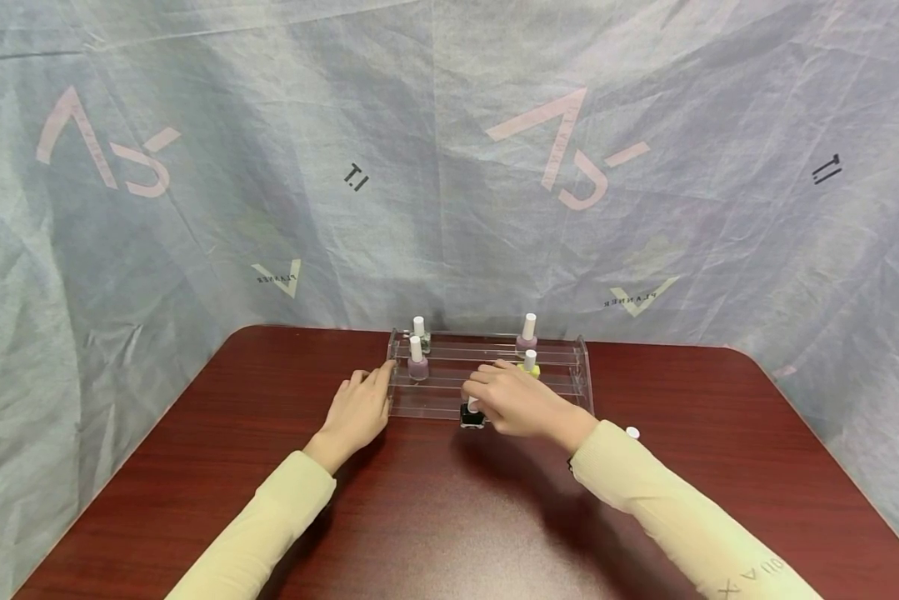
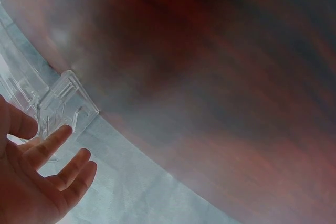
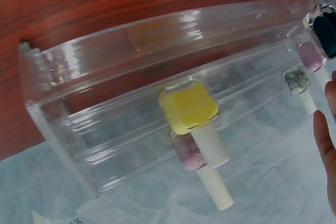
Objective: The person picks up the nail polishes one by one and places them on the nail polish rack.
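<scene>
A clear acrylic tiered rack (image 1: 449, 392) stands towards the back of the table. My right hand (image 1: 520, 402) pinches a black nail polish bottle (image 1: 471, 416) by its white cap, at the rack's front edge; in the right wrist view this dark bottle (image 3: 326, 31) shows at the upper right. My left hand (image 1: 355, 414) rests its extended fingers at the rack's left end panel. On the rack's left side are a mauve polish (image 1: 417, 367) and a glittery polish (image 1: 422, 340) behind it. A yellow polish (image 3: 189, 107) and a pinkish polish (image 1: 526, 342) occupy its right side.
Another white cap (image 1: 632, 433) pokes up beyond my right forearm, its bottle hidden by the sleeve. The dark red wooden table (image 1: 434, 517) ends at the back against a grey printed cloth (image 1: 449, 167).
</scene>
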A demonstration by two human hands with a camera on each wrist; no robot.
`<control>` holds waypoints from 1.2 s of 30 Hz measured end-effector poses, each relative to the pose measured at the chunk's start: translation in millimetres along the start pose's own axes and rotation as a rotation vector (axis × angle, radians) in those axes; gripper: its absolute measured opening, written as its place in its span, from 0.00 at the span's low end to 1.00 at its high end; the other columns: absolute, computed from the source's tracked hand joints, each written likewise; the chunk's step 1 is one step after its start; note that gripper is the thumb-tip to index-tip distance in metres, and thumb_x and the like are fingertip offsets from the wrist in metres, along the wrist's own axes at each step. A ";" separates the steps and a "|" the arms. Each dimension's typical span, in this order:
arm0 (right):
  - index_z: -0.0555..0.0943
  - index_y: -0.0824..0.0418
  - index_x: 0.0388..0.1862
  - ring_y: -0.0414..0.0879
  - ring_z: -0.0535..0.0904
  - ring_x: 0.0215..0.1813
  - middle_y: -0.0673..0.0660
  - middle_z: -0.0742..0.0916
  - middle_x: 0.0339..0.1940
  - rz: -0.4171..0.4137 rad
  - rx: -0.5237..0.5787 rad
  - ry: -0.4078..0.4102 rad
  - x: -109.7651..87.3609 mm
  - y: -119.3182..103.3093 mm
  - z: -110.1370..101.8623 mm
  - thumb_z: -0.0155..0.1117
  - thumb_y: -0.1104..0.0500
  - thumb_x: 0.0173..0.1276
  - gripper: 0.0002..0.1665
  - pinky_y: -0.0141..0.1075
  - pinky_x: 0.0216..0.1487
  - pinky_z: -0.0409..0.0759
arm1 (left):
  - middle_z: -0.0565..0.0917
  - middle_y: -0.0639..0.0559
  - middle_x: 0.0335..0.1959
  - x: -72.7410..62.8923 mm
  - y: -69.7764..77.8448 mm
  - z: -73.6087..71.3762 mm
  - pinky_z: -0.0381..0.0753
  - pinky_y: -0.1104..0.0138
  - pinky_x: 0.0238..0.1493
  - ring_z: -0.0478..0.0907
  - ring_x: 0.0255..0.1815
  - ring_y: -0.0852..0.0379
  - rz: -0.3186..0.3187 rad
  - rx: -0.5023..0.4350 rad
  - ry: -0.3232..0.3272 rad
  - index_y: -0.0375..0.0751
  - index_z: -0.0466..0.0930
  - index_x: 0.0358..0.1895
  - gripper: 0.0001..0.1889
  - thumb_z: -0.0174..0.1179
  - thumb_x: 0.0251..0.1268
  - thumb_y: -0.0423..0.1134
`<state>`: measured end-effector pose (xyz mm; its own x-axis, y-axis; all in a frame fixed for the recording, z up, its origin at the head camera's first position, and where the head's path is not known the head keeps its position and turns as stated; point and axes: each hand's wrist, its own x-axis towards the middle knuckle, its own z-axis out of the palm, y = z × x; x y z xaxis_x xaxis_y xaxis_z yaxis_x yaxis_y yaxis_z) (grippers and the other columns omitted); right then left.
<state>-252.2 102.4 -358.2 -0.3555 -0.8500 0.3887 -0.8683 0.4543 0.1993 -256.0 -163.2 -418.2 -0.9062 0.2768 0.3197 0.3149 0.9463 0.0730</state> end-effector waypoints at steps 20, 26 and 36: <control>0.75 0.53 0.31 0.41 0.74 0.36 0.44 0.79 0.28 0.071 -0.017 -0.035 39.2 2.4 7.6 0.55 0.64 0.58 0.06 0.36 0.40 0.70 | 0.77 0.46 0.54 -0.2 -0.1 0.9 0.71 0.52 0.49 0.70 0.54 0.44 -0.004 0.000 0.003 0.40 0.59 0.67 0.29 0.53 0.60 0.36; 0.74 0.53 0.30 0.42 0.75 0.37 0.45 0.79 0.27 0.084 -0.022 -0.026 48.7 2.6 13.1 0.58 0.62 0.57 0.04 0.35 0.39 0.70 | 0.77 0.47 0.54 0.2 0.1 0.6 0.70 0.52 0.50 0.70 0.54 0.44 -0.013 -0.001 -0.007 0.41 0.59 0.67 0.29 0.52 0.61 0.37; 0.77 0.54 0.36 0.42 0.77 0.41 0.46 0.81 0.31 0.117 0.011 -0.055 59.8 1.0 24.0 0.58 0.59 0.61 0.04 0.36 0.45 0.73 | 0.77 0.46 0.55 1.3 -0.2 0.9 0.71 0.53 0.50 0.70 0.54 0.44 -0.009 0.012 -0.008 0.40 0.59 0.67 0.28 0.51 0.62 0.37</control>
<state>-282.6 45.6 -356.3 -0.4726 -0.8050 0.3586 -0.8234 0.5484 0.1459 -257.4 -162.8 -418.7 -0.9113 0.2695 0.3112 0.3033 0.9507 0.0648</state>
